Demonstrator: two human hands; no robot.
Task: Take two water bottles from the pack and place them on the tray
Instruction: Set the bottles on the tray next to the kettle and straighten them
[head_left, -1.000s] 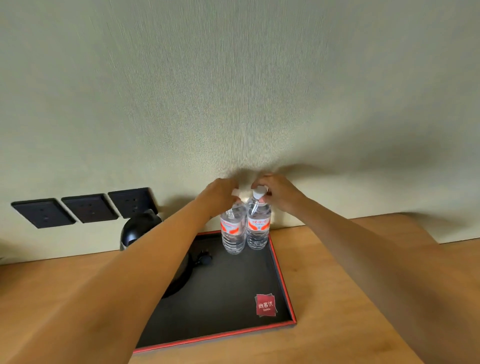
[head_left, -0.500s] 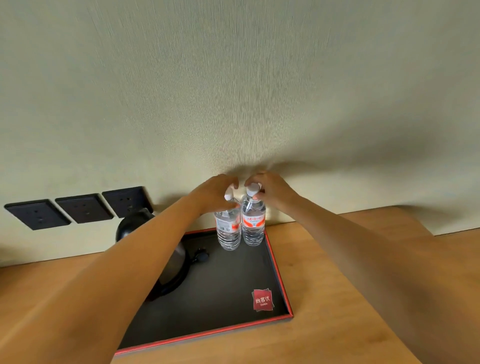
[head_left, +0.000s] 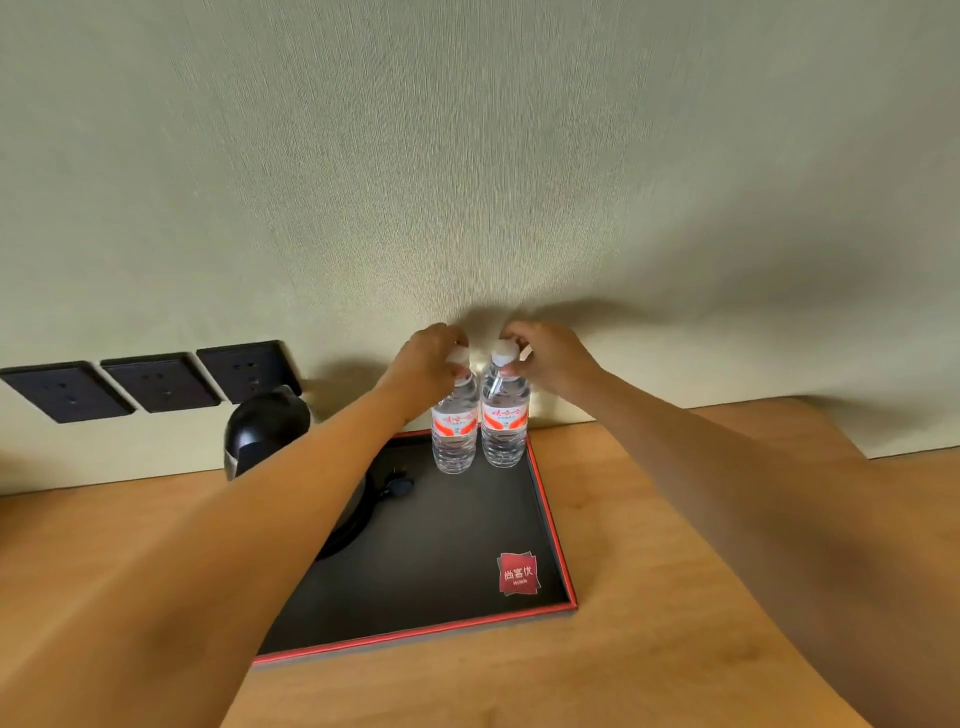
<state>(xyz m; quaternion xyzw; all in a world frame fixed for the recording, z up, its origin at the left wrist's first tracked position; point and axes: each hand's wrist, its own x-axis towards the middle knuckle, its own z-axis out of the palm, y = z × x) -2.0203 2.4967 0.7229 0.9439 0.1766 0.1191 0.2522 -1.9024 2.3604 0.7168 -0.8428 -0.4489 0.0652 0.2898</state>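
Two clear water bottles with red-and-white labels stand upright side by side at the far right corner of the black tray (head_left: 550, 519), which has a red rim. My left hand (head_left: 428, 358) grips the white cap of the left bottle (head_left: 454, 434). My right hand (head_left: 550, 358) grips the cap and neck of the right bottle (head_left: 503, 428). Both bottle bases rest on the tray floor. The pack is out of view.
A black kettle (head_left: 265, 431) sits on the tray's far left, partly hidden by my left forearm, with its cord plug (head_left: 397, 486) lying beside it. Three black wall sockets (head_left: 156, 382) are at the left. A red logo card (head_left: 518, 571) lies near the tray's front right. Wooden tabletop (head_left: 649, 597) surrounds the tray.
The two bottles were brought upright and closer together at the tray's far corner. Both hands stayed on the caps; the view shifted slightly.
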